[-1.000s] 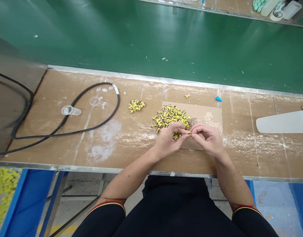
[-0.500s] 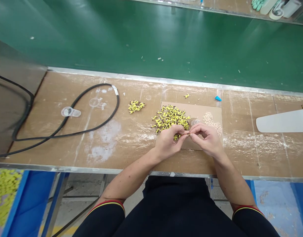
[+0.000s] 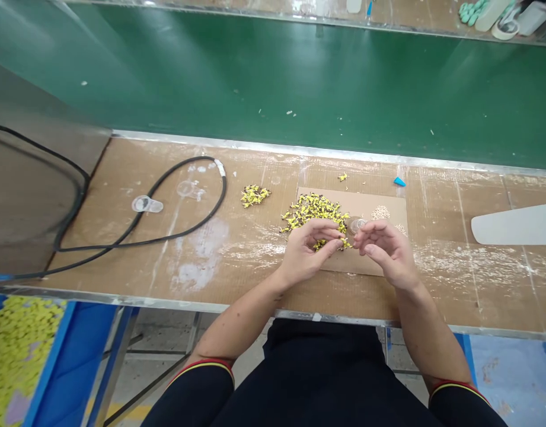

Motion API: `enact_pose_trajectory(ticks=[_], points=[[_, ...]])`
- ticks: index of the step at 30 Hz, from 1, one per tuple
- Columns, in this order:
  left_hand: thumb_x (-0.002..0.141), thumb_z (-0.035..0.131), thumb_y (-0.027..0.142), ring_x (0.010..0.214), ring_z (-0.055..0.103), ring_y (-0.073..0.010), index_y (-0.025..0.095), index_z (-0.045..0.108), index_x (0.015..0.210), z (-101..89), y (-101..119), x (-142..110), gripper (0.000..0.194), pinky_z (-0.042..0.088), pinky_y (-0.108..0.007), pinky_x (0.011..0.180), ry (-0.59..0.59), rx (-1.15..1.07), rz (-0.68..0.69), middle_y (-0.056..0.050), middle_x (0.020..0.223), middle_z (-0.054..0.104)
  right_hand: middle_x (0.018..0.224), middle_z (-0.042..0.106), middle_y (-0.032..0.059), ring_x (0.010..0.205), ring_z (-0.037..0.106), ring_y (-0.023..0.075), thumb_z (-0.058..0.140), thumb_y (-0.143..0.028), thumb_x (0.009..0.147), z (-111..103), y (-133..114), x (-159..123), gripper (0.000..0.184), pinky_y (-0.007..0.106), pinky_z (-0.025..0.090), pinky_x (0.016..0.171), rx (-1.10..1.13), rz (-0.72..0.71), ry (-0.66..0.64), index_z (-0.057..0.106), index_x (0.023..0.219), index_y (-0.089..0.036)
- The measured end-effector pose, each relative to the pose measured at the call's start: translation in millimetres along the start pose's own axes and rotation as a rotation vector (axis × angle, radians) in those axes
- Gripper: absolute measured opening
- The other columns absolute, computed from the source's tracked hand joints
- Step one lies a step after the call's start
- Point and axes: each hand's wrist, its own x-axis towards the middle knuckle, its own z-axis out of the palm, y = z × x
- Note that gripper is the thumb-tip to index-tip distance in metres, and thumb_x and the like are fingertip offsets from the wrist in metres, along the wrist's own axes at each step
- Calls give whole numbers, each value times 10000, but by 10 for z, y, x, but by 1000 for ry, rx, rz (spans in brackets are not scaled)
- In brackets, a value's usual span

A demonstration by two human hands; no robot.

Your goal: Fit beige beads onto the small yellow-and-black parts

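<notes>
Yellow-and-black bits point(image 3: 314, 207) lie heaped on a cardboard sheet point(image 3: 357, 264) on the bench point(image 3: 255, 279). Left hand point(image 3: 306, 252) grip pinched together at the heap's right edge, contents too small to tell; right hand point(image 3: 383, 254) grip apart, beside a clear cup point(image 3: 357, 226). Risk: tiny, spiky bits snag and scatter if brushed.

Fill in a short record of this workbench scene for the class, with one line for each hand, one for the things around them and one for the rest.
Left hand: fingertips seem to pinch a small yellow-and-black part
Right hand: raised, fingers apart, nothing visible in it, beside a clear plastic cup
Things: heap of yellow-and-black parts and beige beads on a cardboard sheet
Rest: black cable, blue wedge, white plastic blade, green conveyor belt
</notes>
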Motion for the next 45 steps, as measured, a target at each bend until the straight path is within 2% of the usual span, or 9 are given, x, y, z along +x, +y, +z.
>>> enact_pose_trajectory(ticks=[3, 8, 11, 14, 19, 21, 26, 30, 45], points=[[897, 761, 286, 806, 761, -146, 183, 725, 953, -241, -47, 136, 123, 634, -261, 757, 170, 158, 57, -47, 880, 787, 877, 764, 34, 747, 726, 171, 775, -367, 894, -133, -5, -5, 194, 291, 601, 629, -56, -38, 93, 716, 1034, -248], [856, 713, 176, 790, 699, -160, 188, 739, 890, -1031, -185, 382, 44, 565, -303, 777, 604, 679, 173, -27, 857, 772, 829, 759, 27, 719, 701, 163, 788, -318, 882, -425, 31, 15, 102, 287, 553, 614, -161, -108, 388, 764, 938, -237], [831, 675, 129, 907, 708, -231, 178, 722, 837, -1411, -265, 444, 68, 547, -377, 884, 598, 976, 76, -61, 880, 771, 767, 736, 10, 693, 679, 166, 808, -325, 849, -497, 25, 38, 101, 292, 527, 588, -182, -147, 479, 767, 870, -236], [812, 647, 110, 979, 713, -272, 182, 714, 830, -1564, -293, 443, 100, 533, -424, 955, 439, 1086, -94, -77, 930, 784, 744, 726, -3, 673, 672, 168, 815, -349, 838, -544, 11, 43, 124, 299, 523, 577, -242, -171, 494, 763, 843, -237], [822, 587, 158, 1036, 727, -256, 191, 715, 907, -1563, -167, 380, 157, 545, -414, 977, 464, 1014, -13, -78, 1023, 793, 768, 731, 18, 671, 682, 203, 775, -401, 869, -804, -2, 9, 161, 361, 551, 625, -527, -221, 609, 756, 867, -241], [829, 565, 169, 1027, 731, -241, 189, 703, 914, -1500, -97, 365, 164, 556, -393, 950, 476, 948, 92, -76, 1025, 790, 790, 733, 37, 662, 668, 209, 738, -417, 885, -917, -19, -2, 180, 373, 545, 632, -746, -168, 520, 759, 875, -239], [881, 587, 218, 1042, 712, -242, 196, 721, 1012, -1164, 7, 360, 188, 547, -430, 985, -181, 877, 131, -79, 1077, 775, 946, 760, 83, 793, 711, 253, 645, -473, 921, -999, 18, 35, 268, 409, 571, 724, -1050, 1, -62, 775, 927, -240], [908, 622, 254, 1250, 626, -301, 204, 702, 1202, -996, -14, 352, 309, 481, -534, 1104, -447, 918, 34, -124, 1312, 692, 1015, 757, 93, 967, 720, 292, 667, -339, 898, -989, 128, 64, 154, 450, 579, 858, -1100, 57, -222, 770, 965, -247], [975, 527, 254, 959, 683, -257, 190, 732, 935, -898, -107, 382, 219, 539, -396, 897, -441, 975, -37, -94, 964, 744, 884, 736, 52, 854, 680, 229, 653, -199, 924, -904, 83, 114, 134, 366, 508, 780, -1070, 134, -381, 759, 850, -232]])
